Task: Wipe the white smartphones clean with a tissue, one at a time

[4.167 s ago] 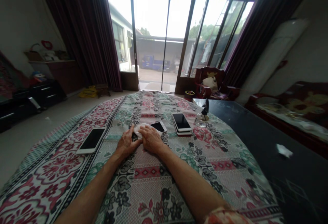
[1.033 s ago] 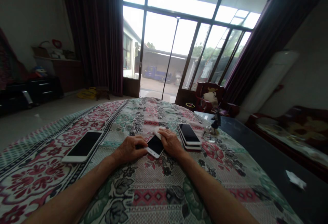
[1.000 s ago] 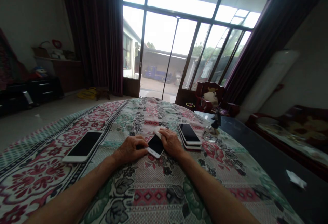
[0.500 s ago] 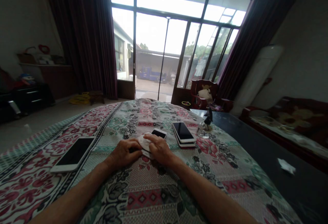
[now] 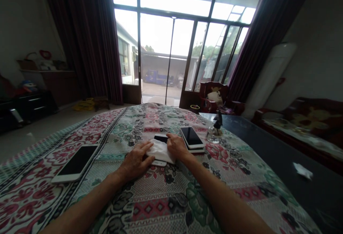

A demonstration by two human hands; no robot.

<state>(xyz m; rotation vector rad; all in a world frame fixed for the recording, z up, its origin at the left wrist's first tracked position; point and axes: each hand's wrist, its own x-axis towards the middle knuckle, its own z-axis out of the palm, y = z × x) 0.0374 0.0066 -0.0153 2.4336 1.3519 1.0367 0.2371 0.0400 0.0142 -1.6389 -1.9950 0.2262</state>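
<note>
On my feed, the left hand (image 5: pixel 135 164) lies unclenched, fingers (image 5: pixel 143 152) spread on a white cloth (image 5: pixel 160 152) that half covers a white smartphone (image 5: pixel 159 163) on the floral tablecloth (image 5: pixel 160 205). The right hand (image 5: pixel 175 146) touches the cloth's edge; I can't tell whether it grips. A stack of phones (image 5: pixel 191 137) sits just beside it.

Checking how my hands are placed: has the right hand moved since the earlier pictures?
Yes, the right hand has shifted sideways toward the stack of phones, and now lies close beside it.
</note>
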